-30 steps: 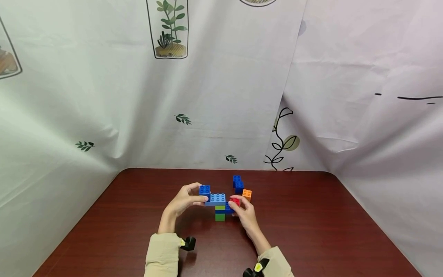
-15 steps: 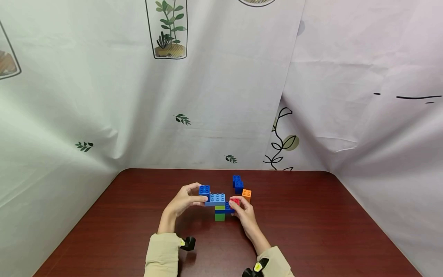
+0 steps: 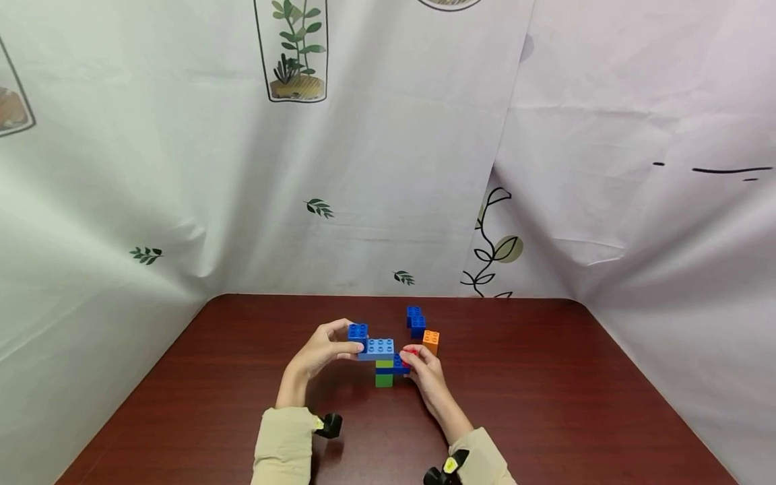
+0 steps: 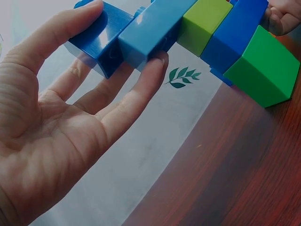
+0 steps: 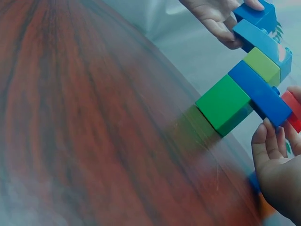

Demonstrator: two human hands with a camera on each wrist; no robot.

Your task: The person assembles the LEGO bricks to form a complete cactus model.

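Observation:
A brick structure stands on the table: a green brick [image 5: 223, 103] at the bottom, a long dark blue brick [image 5: 258, 92] on it, then a lime brick [image 4: 204, 23] and a light blue brick [image 3: 380, 349]. A dark blue brick [image 3: 358, 333] tops its left end, pinched between thumb and fingers of my left hand [image 3: 321, 351]; in the left wrist view, other fingers reach under the overhang. On the right, my right hand [image 3: 429, 380] pinches a red brick [image 5: 294, 110] over the long blue brick's right end, fingertips at that brick's underside.
Behind the right hand, an orange brick [image 3: 431, 340] and dark blue bricks [image 3: 416, 323] rest on the dark red wooden table [image 3: 545, 391]. A white patterned cloth [image 3: 388, 148] hangs along the table's back and sides.
My right fingers and the red brick have come down slightly toward the long blue brick. The left hand and the rest of the structure hold still.

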